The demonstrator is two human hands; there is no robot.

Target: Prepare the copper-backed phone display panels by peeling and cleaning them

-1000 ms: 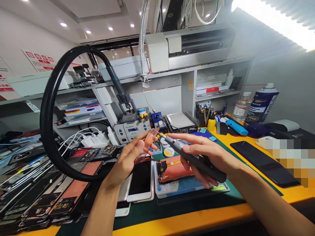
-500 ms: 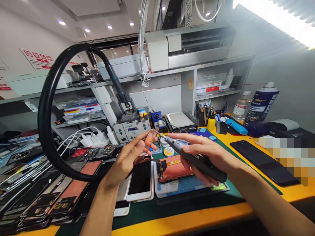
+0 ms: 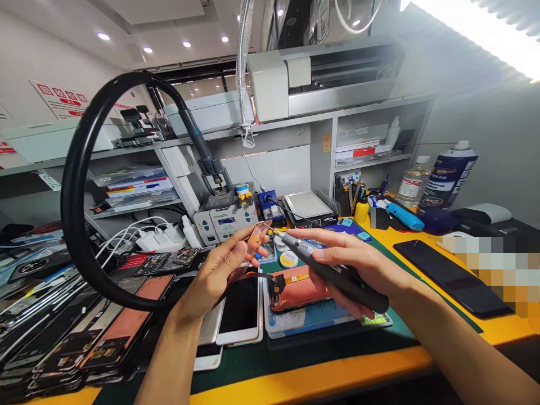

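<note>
Pen-style rotary tool sits gripped in the right hand, its tip beside a transparent panel pinched by the left hand, a copper-backed display below the right.

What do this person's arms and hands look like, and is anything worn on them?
The left hand and right hand are both ungloved, with no ring visible. The left forearm and right forearm are bare too: no sleeve, watch or bracelet shows.
</note>
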